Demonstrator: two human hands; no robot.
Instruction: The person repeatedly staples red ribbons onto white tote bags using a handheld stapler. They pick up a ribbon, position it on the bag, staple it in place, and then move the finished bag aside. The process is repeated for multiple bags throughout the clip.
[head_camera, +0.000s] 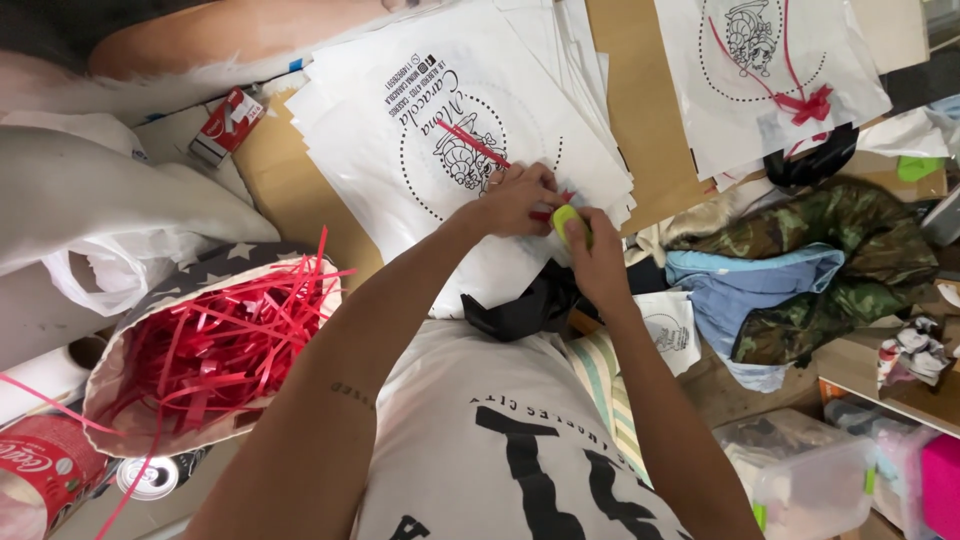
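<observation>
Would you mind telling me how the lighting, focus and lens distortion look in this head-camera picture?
Head view: soft, even light with faint shadows; the white bags look bright but their print stays legible; left hand, right hand and red ribbon are fairly sharp; wide-angle stretch toward the edges; the clear plastic bin is slightly soft.

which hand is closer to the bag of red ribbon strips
Left. The left hand is up on the white printed bag, right of and above the ribbon bag; the right hand sits farther right, holding a small yellow-green thing.
</observation>
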